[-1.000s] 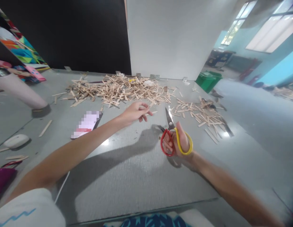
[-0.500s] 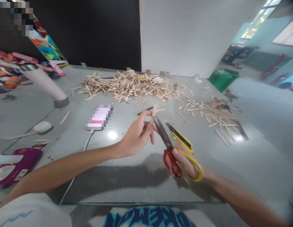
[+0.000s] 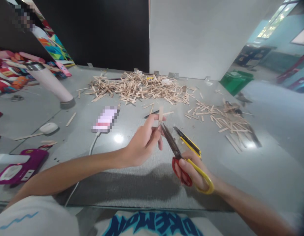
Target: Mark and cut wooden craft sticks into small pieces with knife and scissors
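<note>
My left hand [image 3: 143, 141] pinches a short wooden stick [image 3: 161, 113] upright between thumb and fingers, above the grey table [image 3: 132, 183]. My right hand [image 3: 192, 170] grips scissors [image 3: 178, 154] with one red and one yellow loop. The blades point up-left and their tips meet the stick just below its middle. A yellow and black utility knife [image 3: 188, 142] lies on the table just beyond the scissors.
A big heap of wooden sticks [image 3: 139, 87] lies at the back, a smaller heap [image 3: 223, 118] to the right. A phone on a cable [image 3: 105, 119], a white mouse [image 3: 48, 127], a pink tumbler [image 3: 50, 85] and a purple case [image 3: 19, 167] sit left. A green bin [image 3: 237, 82] stands beyond.
My left hand picked a stick from near the heap and drew it back towards me. The scissors came up to it, and their blades now reach the stick.
</note>
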Demonstrator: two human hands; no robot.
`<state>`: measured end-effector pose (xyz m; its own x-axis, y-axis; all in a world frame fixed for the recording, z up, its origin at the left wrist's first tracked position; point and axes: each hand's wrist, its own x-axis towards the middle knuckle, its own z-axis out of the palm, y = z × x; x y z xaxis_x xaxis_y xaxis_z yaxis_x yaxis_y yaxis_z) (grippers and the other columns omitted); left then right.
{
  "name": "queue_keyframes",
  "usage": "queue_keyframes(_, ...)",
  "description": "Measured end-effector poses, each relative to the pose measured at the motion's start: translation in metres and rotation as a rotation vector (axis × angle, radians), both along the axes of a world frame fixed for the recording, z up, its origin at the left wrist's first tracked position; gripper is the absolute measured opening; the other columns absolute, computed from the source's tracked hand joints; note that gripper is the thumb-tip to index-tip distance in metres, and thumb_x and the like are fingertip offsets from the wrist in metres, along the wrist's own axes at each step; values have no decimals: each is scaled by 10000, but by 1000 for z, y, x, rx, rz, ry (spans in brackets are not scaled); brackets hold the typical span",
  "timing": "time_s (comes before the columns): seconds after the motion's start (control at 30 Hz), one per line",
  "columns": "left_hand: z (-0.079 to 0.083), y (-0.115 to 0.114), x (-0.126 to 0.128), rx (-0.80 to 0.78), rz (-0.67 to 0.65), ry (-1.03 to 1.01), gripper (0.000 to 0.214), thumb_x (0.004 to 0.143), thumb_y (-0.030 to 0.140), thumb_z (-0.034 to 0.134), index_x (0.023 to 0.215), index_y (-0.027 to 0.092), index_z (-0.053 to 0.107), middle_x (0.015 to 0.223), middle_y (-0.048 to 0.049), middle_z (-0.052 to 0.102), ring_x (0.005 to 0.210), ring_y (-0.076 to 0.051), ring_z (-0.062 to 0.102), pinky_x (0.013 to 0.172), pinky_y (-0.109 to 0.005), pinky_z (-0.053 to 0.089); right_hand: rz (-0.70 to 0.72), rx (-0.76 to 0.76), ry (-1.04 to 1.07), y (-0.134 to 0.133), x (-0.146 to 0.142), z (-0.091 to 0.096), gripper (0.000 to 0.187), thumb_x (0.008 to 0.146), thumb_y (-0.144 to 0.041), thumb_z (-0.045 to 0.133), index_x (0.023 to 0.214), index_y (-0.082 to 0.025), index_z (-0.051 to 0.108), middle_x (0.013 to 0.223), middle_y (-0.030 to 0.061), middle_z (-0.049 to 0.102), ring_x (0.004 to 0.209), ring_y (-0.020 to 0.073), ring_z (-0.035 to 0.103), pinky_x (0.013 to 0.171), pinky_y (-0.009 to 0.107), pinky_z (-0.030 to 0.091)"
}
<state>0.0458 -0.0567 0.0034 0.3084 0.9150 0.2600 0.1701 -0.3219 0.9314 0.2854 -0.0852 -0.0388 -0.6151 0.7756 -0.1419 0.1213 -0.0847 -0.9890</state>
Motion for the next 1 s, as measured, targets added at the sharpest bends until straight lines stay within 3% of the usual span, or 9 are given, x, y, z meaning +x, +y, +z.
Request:
queue_keyframes(0.1, 2, 0, 0, 20, 8, 3, 312, 1175, 465, 383, 1405, 259, 430, 892, -22, 727, 658, -155, 707, 564, -279, 479, -21, 13, -26, 0, 0, 1, 714, 950, -851, 543, 627, -216, 572, 405, -45, 446, 330, 99, 430, 362, 213, 361)
queue_keyframes(0.4, 3, -2, -3, 81, 21, 76, 322, 1177, 361, 378, 1478, 251, 405, 760, 18, 686, 672, -165, 688, 596, -290, 480, -34, 32, -55, 1, 0, 1, 687, 948, -827, 573, 643, -211, 576, 433, -43, 457, 343, 94, 435, 360, 201, 367)
queue_keyframes(0.67, 3, -5, -1, 111, 14, 103, 346, 1159, 320, 398, 1496, 244, 399, 1059, -54, 797, 685, -133, 696, 698, -318, 528, -43, 76, -54, 0, -2, 8, 674, 956, -785, 607, 604, -212, 559, 426, -37, 457, 342, 88, 427, 350, 195, 318)
queue_keyframes(1.0, 5, -6, -1, 145, 16, 164, 324, 1158, 335, 377, 1457, 219, 418, 945, -35, 781, 699, -155, 705, 692, -321, 520, -52, 57, -71, 0, -4, 9, 725, 935, -839, 581, 557, -222, 533, 399, -34, 439, 311, 89, 415, 321, 198, 315)
